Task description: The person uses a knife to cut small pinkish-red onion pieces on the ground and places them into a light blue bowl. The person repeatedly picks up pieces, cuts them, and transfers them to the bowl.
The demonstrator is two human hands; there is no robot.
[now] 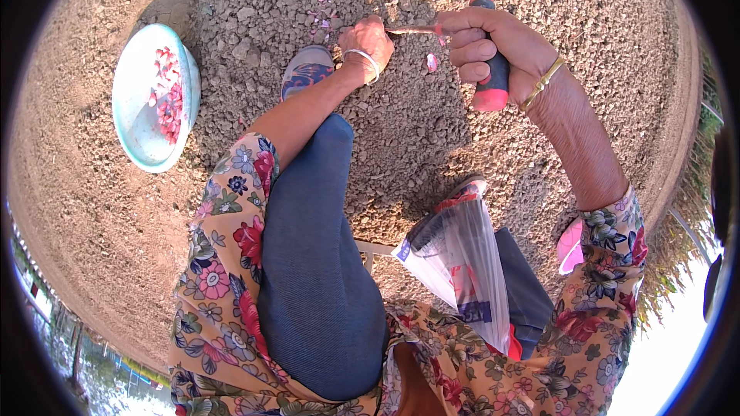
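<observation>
My right hand (503, 49) is wrapped around the black and red handle (492, 78) of a hand tool. From that fist a thin, brownish metal shank (413, 29) runs left towards my left hand (365, 46), just above the loose soil. The left hand is curled with its back up, at the far end of the shank. Its fingertips are hidden, so whether it grips the tool or something small does not show. A pinkish-white seed (432, 62) lies on the soil between the hands. Small pink scraps (321, 18) are scattered left of the left hand.
A pale turquoise plastic basin (126, 101) with red-pink seeds (167, 101) stands at left. My patterned shoe (308, 74) is close to the left hand. A printed clear plastic bag (471, 260) covers part of my other leg. Near my right elbow sits a pink container (570, 248).
</observation>
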